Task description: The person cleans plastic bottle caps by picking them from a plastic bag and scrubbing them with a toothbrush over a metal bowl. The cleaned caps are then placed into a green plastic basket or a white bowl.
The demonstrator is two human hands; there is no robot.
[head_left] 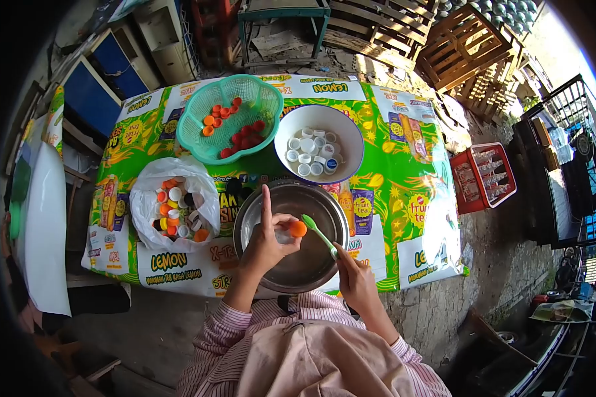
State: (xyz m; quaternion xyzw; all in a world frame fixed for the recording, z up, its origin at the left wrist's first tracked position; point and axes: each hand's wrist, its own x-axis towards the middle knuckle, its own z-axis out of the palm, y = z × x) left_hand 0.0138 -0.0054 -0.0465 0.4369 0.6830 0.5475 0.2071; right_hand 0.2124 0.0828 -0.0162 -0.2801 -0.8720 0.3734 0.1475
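Observation:
Over a metal basin (341, 258), my left hand (270, 238) pinches an orange bottle cap (298, 229) while its index finger points up. My right hand (357, 278) grips a green toothbrush (320, 236) by the handle, its head close beside the cap. Left of the basin, a white plastic bag (142, 198) holds mixed-colour caps (179, 212). Behind it, a green plastic basket (195, 142) contains orange caps (216, 119) and red caps (247, 137). White caps (309, 147) and a blue-topped one lie in a white enamel bowl (356, 142).
A printed green and yellow cloth (391, 178) covers the table. Off its right side stands a red crate (467, 178) with glass bottles. Wooden pallets (467, 49) and a teal-framed stand (285, 12) are at the back. Blue-fronted cabinets (116, 66) stand at the left.

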